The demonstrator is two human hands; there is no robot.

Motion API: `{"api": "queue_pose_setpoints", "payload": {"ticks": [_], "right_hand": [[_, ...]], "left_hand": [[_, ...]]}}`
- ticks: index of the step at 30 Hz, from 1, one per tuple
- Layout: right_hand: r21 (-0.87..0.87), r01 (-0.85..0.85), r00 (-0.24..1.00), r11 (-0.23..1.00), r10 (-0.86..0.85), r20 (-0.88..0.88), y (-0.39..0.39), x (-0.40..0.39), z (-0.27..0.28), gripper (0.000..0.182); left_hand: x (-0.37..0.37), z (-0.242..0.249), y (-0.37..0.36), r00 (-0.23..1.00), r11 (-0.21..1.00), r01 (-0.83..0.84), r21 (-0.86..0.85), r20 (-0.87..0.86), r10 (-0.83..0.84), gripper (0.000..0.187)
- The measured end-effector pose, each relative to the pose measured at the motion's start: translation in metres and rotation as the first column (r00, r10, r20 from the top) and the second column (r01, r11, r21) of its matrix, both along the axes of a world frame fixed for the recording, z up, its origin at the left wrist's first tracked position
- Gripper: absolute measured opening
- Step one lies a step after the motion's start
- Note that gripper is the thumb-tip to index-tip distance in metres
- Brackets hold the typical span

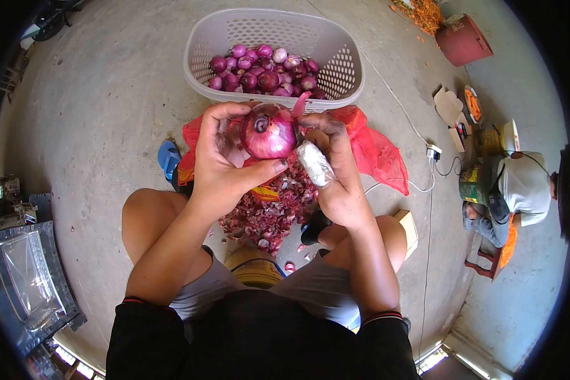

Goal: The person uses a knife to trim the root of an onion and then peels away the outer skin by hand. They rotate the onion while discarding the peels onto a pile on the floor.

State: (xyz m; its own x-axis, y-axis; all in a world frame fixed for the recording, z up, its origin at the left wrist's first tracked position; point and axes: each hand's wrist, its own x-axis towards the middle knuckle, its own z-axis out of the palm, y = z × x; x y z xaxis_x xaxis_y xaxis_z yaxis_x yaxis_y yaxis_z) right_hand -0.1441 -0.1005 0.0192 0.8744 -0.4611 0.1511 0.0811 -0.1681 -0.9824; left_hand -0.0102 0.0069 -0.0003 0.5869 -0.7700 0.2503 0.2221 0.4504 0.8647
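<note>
A large red onion is in my left hand, with the fingers behind and above it and the thumb across its lower side. My right hand is at the onion's right side, fingers curled, its thumb wrapped in a white covering. A strip of onion skin sticks up between the onion and my right fingertips. Whatever the right fingers pinch is hidden. Below both hands lies a heap of loose onion skins between my legs.
Ahead, a grey plastic basket holds several red onions. Red mesh sacking lies beside the skins. A white cable with a socket crosses the floor at right. Farther right, another person sits near a red bucket.
</note>
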Motion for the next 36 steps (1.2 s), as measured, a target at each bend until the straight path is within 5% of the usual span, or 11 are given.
{"api": "queue_pose_setpoints", "payload": {"ticks": [21,29,36], "right_hand": [[-0.155,0.05,0.999,0.987,-0.048,0.017,-0.001,0.0,-0.004,0.053],[0.119,0.042,0.999,0.992,-0.038,-0.03,0.0,-0.004,0.003,0.052],[-0.025,0.022,1.0,0.999,-0.022,-0.02,0.002,-0.001,-0.002,0.06]], "left_hand": [[0.001,0.0,0.001,0.999,1.0,0.014,0.009,-0.033,-0.014,0.069],[0.003,0.002,0.001,0.999,1.0,0.013,-0.015,-0.038,-0.014,0.07],[0.003,-0.003,0.001,0.998,1.0,-0.018,0.022,0.066,0.016,0.069]]}}
